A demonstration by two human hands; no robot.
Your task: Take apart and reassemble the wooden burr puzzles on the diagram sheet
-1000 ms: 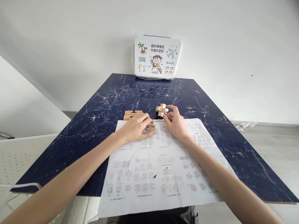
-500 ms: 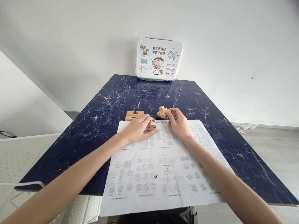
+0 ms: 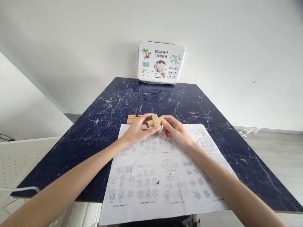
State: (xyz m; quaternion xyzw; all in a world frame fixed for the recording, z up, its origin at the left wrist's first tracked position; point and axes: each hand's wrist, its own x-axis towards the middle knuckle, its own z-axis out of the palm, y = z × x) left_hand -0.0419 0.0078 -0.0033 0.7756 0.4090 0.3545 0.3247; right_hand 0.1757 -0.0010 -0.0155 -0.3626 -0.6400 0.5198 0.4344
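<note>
Wooden cross (image 3: 155,118), pinched at the frame's centre by the left hand's (image 3: 136,130) and right hand's (image 3: 180,133) thumbs and fingers, could slip or loosen under uneven pressure.

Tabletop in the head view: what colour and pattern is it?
Dark blue tabletop with pale marble-like veins, clearest in the head view.

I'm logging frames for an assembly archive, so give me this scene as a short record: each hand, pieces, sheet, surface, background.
left hand: fingers on the pale wooden interlocking-bar puzzle
right hand: fingers on the right side of the same puzzle
held object: pale wooden interlocking-bar puzzle
other pieces: light-brown notched wooden blocks, beyond the left hand
sheet: white paper with printed diagrams, under the hands
surface: dark blue marble-patterned table
background: white cartoon-printed case, against the wall
</note>
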